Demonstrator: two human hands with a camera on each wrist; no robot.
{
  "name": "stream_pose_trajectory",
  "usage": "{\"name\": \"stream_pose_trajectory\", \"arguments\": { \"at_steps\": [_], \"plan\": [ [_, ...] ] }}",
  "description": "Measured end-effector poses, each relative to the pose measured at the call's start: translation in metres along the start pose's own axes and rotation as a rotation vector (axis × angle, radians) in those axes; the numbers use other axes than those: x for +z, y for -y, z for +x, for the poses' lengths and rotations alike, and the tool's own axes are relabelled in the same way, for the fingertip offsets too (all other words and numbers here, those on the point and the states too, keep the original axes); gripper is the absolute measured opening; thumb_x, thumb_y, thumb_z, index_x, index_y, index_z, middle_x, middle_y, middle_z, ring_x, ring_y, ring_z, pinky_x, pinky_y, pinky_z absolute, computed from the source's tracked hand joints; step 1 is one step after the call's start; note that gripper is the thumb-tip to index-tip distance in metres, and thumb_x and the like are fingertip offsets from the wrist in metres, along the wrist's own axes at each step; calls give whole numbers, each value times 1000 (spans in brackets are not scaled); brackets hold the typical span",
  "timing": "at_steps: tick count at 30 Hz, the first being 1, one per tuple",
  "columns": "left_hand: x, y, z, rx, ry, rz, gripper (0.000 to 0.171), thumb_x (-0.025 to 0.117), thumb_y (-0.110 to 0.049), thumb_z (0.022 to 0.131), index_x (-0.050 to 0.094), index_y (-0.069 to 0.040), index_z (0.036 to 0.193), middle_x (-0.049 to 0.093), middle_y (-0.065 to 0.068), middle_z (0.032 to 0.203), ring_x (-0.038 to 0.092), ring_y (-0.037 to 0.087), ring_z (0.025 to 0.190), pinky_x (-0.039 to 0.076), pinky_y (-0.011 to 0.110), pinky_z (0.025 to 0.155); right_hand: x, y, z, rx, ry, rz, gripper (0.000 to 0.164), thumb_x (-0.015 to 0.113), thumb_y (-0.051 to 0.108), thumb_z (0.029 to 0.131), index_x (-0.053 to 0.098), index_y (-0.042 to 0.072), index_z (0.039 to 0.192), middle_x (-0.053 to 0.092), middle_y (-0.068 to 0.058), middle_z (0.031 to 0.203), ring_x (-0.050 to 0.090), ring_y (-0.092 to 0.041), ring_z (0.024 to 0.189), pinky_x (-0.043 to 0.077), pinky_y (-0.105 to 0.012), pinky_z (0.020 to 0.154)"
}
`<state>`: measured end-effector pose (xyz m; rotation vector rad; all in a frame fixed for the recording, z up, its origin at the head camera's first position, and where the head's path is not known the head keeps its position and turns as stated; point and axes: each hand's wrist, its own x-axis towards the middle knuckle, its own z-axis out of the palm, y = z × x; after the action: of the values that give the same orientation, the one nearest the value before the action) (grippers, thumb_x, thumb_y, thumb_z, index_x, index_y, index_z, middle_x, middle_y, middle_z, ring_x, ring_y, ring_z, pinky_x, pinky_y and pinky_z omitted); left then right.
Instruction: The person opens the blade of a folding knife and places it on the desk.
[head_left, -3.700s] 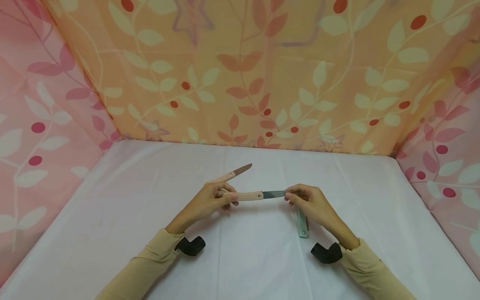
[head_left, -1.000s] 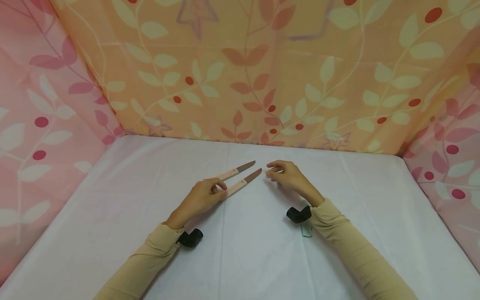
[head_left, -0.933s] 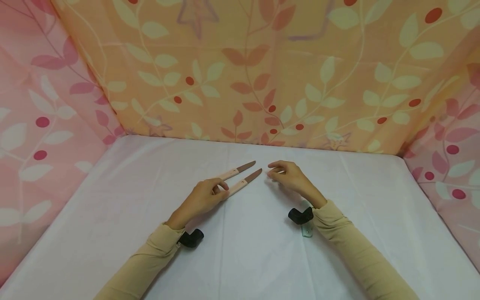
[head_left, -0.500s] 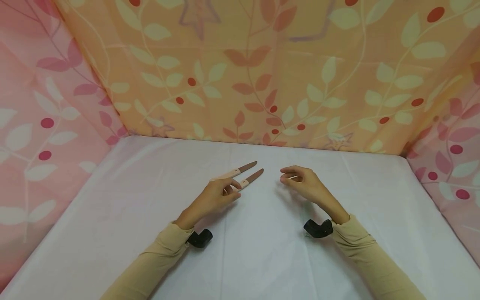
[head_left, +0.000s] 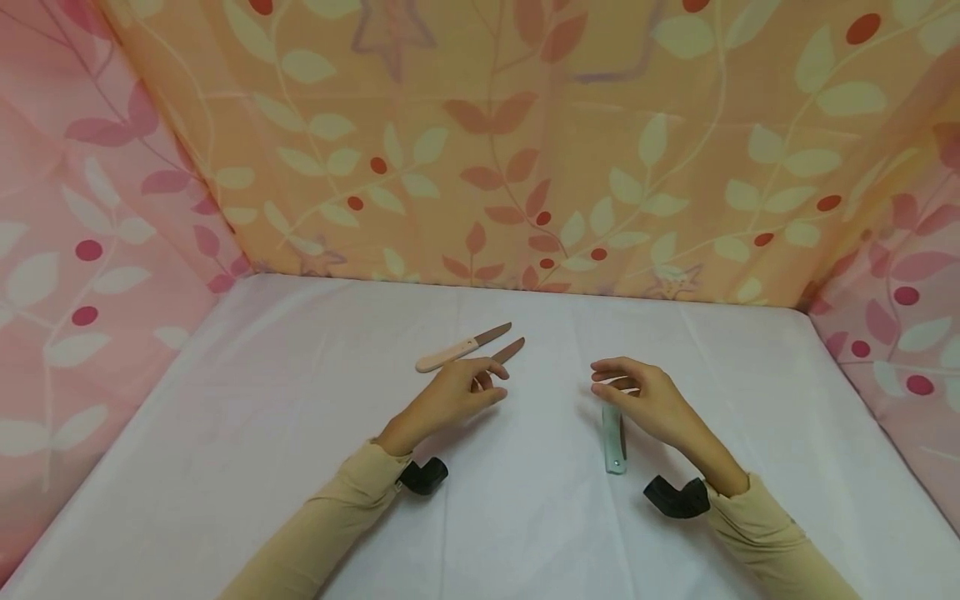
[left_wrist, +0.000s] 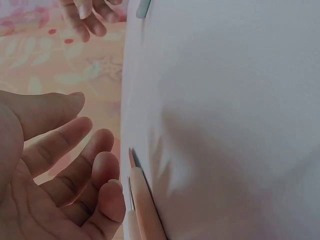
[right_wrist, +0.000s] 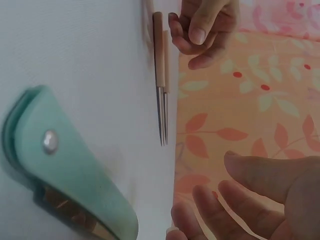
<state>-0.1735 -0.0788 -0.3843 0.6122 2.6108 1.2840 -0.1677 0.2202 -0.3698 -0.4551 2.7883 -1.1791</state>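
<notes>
Two folding knives with pale handles lie unfolded on the white cloth, blades pointing away to the right. The farther pale knife (head_left: 447,354) shows whole in the head view. Most of the nearer pale knife's handle is hidden by my left hand (head_left: 461,390), though its blade (head_left: 511,350) shows; in the left wrist view my bent, loose fingers are apart from both knives and hold nothing. My right hand (head_left: 641,396), fingers loosely bent, hovers over the far end of a green folding knife (head_left: 613,442). That knife is folded, its blade edge showing along the handle (right_wrist: 70,150).
White cloth (head_left: 337,500) covers the table. A patterned orange curtain (head_left: 420,225) stands along its back edge, with pink cloth (head_left: 67,358) at the left and right sides. Black wrist pieces (head_left: 678,497) sit at both cuffs.
The nearer pale knife, earlier held between both hands, now lies beside the other one. My left hand has let go and shifted right; my right hand has drawn back toward the green knife.
</notes>
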Motion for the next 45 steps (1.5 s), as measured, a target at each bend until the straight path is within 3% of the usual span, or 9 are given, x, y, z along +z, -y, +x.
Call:
{"name": "stream_pose_trajectory", "arguments": {
  "at_steps": [9, 15, 27, 34, 45],
  "plan": [
    [14, -8, 17, 50, 25, 5, 25, 69, -16, 93, 67, -6, 116, 66, 5, 88, 58, 12, 74, 48, 21, 72, -8, -11, -28, -5, -56, -4, 40, 66, 24, 96, 61, 1, 129, 70, -15, 118, 69, -31, 102, 53, -23, 81],
    [25, -15, 29, 77, 50, 15, 25, 69, -15, 93, 68, -4, 116, 69, 8, 90, 58, 12, 75, 48, 21, 74, -10, -19, -43, 41, -39, -2, 43, 66, 24, 97, 59, 1, 132, 70, -17, 119, 70, -29, 100, 53, -21, 76],
    [47, -31, 40, 10, 111, 21, 27, 69, -18, 93, 68, -9, 119, 68, 4, 95, 58, 10, 77, 46, 20, 68, -7, -26, -68, 122, -16, -10, 49, 69, 29, 94, 57, 1, 133, 69, -16, 121, 70, -19, 100, 54, -21, 77],
    [62, -38, 49, 27, 162, 42, 29, 68, -18, 94, 67, -9, 121, 68, 5, 97, 58, 11, 83, 45, 21, 75, -3, -28, -77, 163, -19, -11, 52, 74, 28, 90, 59, 1, 132, 70, -13, 117, 63, 1, 88, 53, -21, 74],
    [82, -49, 61, 42, 208, 68, 32, 70, -21, 93, 66, -10, 123, 64, 1, 93, 52, 7, 81, 42, 18, 74, 12, -24, -74, 143, -22, -9, 55, 81, 27, 82, 63, 0, 127, 67, -7, 108, 54, -3, 85, 47, -21, 70]
  ]
}}
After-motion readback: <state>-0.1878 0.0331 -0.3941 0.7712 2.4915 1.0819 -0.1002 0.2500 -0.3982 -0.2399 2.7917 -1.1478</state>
